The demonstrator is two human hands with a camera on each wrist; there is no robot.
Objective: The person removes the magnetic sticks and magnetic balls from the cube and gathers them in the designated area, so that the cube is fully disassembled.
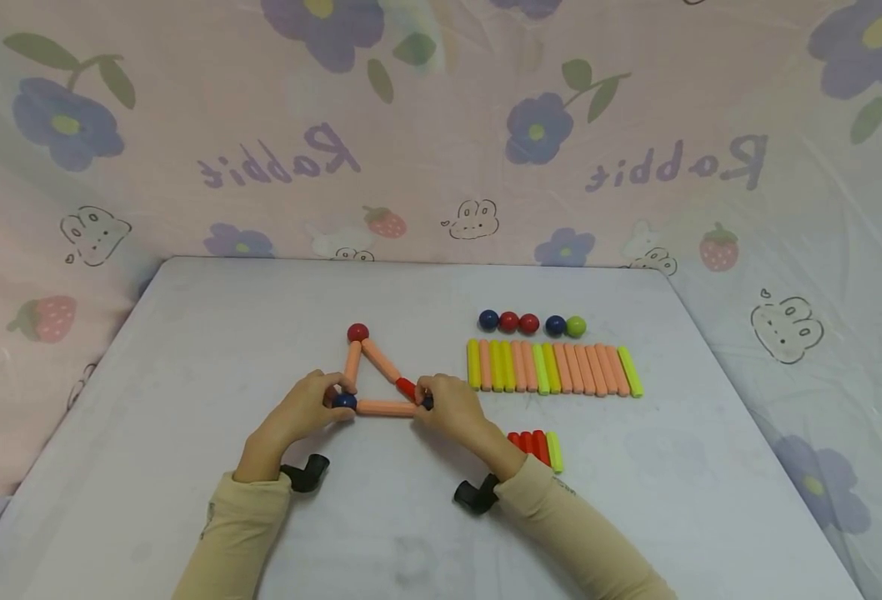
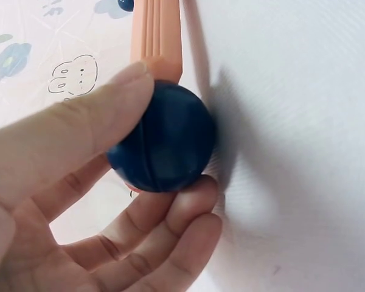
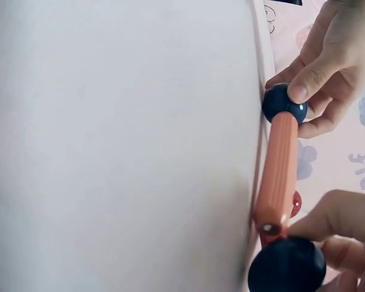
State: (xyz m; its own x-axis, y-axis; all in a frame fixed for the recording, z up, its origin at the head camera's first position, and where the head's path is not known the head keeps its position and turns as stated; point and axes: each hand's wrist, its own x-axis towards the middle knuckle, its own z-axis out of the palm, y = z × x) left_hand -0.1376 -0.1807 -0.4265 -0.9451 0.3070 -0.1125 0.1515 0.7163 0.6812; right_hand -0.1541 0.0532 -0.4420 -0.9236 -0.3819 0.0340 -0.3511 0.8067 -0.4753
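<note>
My left hand (image 1: 302, 410) pinches a blue ball (image 2: 164, 137) between thumb and fingers at the near left corner of a triangle of rods and balls. My right hand (image 1: 454, 408) holds a second, dark blue ball (image 3: 287, 267) at the near right corner. Between them runs an orange rod (image 1: 385, 407); its metal-tipped right end overlaps the dark ball in the right wrist view. Another orange rod (image 1: 353, 364) goes from the left corner up to a red ball (image 1: 358, 332). A slanting orange rod (image 1: 379, 359) and a short red rod (image 1: 406, 388) form the right side.
A row of yellow, orange and green rods (image 1: 553, 368) lies to the right, with several blue, red and green balls (image 1: 528, 323) behind it. Short red and green rods (image 1: 538, 446) lie partly behind the right forearm. Patterned cloth (image 1: 426, 125) hangs behind the white table (image 1: 261, 308).
</note>
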